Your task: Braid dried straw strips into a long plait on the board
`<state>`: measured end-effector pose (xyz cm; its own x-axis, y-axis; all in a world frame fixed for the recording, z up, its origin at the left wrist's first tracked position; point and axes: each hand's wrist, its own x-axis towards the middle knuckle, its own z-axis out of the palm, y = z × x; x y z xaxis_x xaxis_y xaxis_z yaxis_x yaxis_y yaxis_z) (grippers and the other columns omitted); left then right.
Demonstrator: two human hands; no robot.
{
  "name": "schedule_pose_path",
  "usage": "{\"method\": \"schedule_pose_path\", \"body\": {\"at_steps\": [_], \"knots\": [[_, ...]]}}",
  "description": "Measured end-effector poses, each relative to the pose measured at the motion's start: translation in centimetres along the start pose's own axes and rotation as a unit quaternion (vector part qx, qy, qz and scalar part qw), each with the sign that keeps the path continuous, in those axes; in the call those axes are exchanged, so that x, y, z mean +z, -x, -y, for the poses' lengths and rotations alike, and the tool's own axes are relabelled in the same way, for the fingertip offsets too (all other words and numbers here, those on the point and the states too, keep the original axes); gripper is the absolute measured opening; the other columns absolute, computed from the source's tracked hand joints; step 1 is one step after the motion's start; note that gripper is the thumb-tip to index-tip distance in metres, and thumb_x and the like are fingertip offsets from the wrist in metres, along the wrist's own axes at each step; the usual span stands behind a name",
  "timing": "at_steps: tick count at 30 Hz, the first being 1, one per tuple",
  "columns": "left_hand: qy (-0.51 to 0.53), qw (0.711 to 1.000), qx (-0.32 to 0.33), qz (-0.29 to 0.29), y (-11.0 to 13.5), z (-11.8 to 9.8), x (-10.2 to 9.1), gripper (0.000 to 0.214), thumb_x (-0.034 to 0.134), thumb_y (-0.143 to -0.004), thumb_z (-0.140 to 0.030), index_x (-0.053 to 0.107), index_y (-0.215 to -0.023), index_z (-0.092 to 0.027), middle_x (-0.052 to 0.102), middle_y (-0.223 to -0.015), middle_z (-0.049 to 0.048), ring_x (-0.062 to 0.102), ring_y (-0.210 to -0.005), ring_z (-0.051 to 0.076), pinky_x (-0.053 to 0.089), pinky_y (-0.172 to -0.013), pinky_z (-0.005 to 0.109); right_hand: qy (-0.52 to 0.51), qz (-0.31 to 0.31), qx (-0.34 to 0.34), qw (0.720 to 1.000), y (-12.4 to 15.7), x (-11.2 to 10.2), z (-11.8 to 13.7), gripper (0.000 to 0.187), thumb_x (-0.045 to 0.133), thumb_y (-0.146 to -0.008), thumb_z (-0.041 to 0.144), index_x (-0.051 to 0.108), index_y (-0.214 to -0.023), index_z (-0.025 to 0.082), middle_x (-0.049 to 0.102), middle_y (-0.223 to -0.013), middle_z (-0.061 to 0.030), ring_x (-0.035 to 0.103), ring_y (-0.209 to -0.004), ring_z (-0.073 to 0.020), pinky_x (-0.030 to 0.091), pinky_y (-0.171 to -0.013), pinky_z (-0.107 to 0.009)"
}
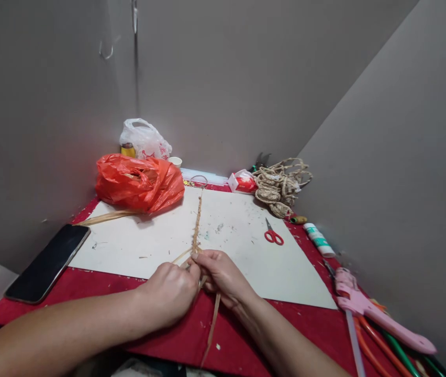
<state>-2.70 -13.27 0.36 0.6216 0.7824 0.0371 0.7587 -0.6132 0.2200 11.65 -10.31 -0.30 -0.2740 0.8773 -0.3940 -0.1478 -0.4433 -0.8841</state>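
Note:
A narrow tan braid (197,222) of flat, straw-like strands runs from the far edge of the white sheet (238,262) toward me. At its near end my left hand (176,290) is closed around the loose strands, knuckles up. My right hand (219,275) pinches the braid's end between thumb and fingers, right beside the left. One long strand (214,324) hangs from under the right hand over the red cloth. A thinner strand sticks out left of the fingers. Part of the strands is hidden inside both hands.
Left are a red plastic bag (140,183) and a phone (48,263). Right lie red-handled scissors (273,233), bundled twine (280,186), a white-green tube (319,241) and a pink glue gun (380,311). A red-white box (242,181) stands at the back. Grey walls enclose the table.

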Motion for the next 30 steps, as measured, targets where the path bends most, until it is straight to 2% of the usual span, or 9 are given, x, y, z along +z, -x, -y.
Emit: {"method": "schedule_pose_path", "body": {"at_steps": [4, 7, 8, 12, 14, 17, 20, 26, 30], "knots": [[0.12, 0.989, -0.002, -0.083, -0.7, 1.3, -2.1, 0.027, 0.04, -0.087, -0.036, 0.058, -0.077, -0.018, 0.057, -0.061, 0.0057, 0.05, -0.053, 0.017, 0.033, -0.056, 0.029, -0.041, 0.042, -0.005, 0.998, 0.4, -0.2, 0.6, 0.036, 0.069, -0.067, 0.039, 0.043, -0.057, 0.016, 0.025, -0.041, 0.0118, 0.013, -0.035, -0.0003, 0.006, -0.034, -0.017], [0.246, 0.943, -0.102, -0.2, -2.2, 2.6, -2.9, 0.024, 0.046, -0.084, -0.038, 0.055, -0.075, -0.018, 0.056, -0.065, 0.0029, 0.05, -0.06, 0.015, 0.035, -0.06, 0.026, -0.052, 0.068, -0.008, 0.996, 0.5, -0.3, 0.9, 0.035, 0.069, -0.069, 0.039, 0.043, -0.06, 0.016, 0.021, -0.044, 0.0128, 0.008, -0.037, -0.0003, 0.005, -0.035, -0.017], [0.315, 0.921, -0.119, -0.195, -2.7, 2.9, -2.8, 0.022, 0.047, -0.083, -0.038, 0.054, -0.076, -0.018, 0.056, -0.067, 0.0026, 0.051, -0.062, 0.014, 0.036, -0.06, 0.025, -0.05, 0.074, -0.01, 0.996, 0.5, -0.4, 0.9, 0.034, 0.068, -0.07, 0.039, 0.045, -0.062, 0.016, 0.021, -0.044, 0.0129, 0.008, -0.037, -0.0005, 0.005, -0.035, -0.017], [0.609, 0.778, -0.154, 0.031, -3.8, 3.0, -1.5, 0.028, 0.043, -0.082, -0.043, 0.048, -0.072, -0.017, 0.045, -0.05, -0.004, 0.038, -0.04, 0.008, 0.028, -0.042, 0.021, 0.007, 0.099, -0.032, 0.995, 0.3, -0.5, 0.8, 0.035, 0.062, -0.075, 0.045, 0.049, -0.063, 0.015, 0.027, -0.044, 0.0101, 0.016, -0.035, -0.0022, 0.008, -0.035, -0.019], [0.66, 0.732, -0.152, 0.072, -3.9, 2.7, -1.1, 0.03, 0.048, -0.079, -0.045, 0.045, -0.067, -0.018, 0.033, -0.045, -0.0084, 0.023, -0.035, 0.005, 0.017, -0.038, 0.02, 0.037, 0.099, -0.05, 0.993, 0.2, -0.8, 0.8, 0.037, 0.062, -0.075, 0.047, 0.05, -0.064, 0.015, 0.031, -0.046, 0.0087, 0.021, -0.037, -0.003, 0.013, -0.036, -0.019], [0.662, 0.735, -0.137, 0.047, -3.9, 2.7, -1.1, 0.03, 0.057, -0.073, -0.042, 0.049, -0.064, -0.015, 0.031, -0.045, -0.0092, 0.019, -0.038, 0.004, 0.014, -0.04, 0.021, 0.095, 0.098, -0.086, 0.987, 0.2, -1.3, 1.2, 0.036, 0.064, -0.073, 0.048, 0.051, -0.07, 0.015, 0.035, -0.053, 0.0072, 0.027, -0.044, -0.0047, 0.023, -0.042, -0.019], [0.637, 0.76, -0.123, 0.03, -4.1, 3.2, -0.9, 0.029, 0.056, -0.073, -0.04, 0.056, -0.067, -0.011, 0.045, -0.051, -0.0047, 0.031, -0.046, 0.005, 0.024, -0.047, 0.02, 0.198, 0.093, -0.116, 0.969, 0.2, -1.9, 1.4, 0.036, 0.058, -0.078, 0.05, 0.052, -0.072, 0.015, 0.038, -0.058, 0.005, 0.031, -0.051, -0.0069, 0.027, -0.047, -0.02], [0.484, 0.87, -0.095, -0.027, -4.2, 3.9, -0.2, 0.024, 0.051, -0.076, -0.034, 0.054, -0.064, -0.014, 0.046, -0.057, -0.0038, 0.036, -0.057, 0.009, 0.03, -0.055, 0.021, 0.346, 0.036, -0.194, 0.917, -0.1, -2.2, 0.6, 0.031, 0.047, -0.086, 0.042, 0.053, -0.072, 0.015, 0.045, -0.064, 0.0019, 0.038, -0.06, -0.0103, 0.033, -0.055, -0.021], [0.535, 0.837, -0.117, -0.02, -4.2, 3.8, -0.1, 0.029, 0.055, -0.074, -0.041, 0.051, -0.062, -0.014, 0.042, -0.055, -0.0048, 0.032, -0.054, 0.008, 0.027, -0.053, 0.021, 0.399, 0.03, -0.212, 0.891, 0.2, -2.4, 0.8, 0.031, 0.043, -0.088, 0.04, 0.052, -0.07, 0.016, 0.046, -0.063, 0.002, 0.04, -0.059, -0.0108, 0.033, -0.054, -0.022]]}}
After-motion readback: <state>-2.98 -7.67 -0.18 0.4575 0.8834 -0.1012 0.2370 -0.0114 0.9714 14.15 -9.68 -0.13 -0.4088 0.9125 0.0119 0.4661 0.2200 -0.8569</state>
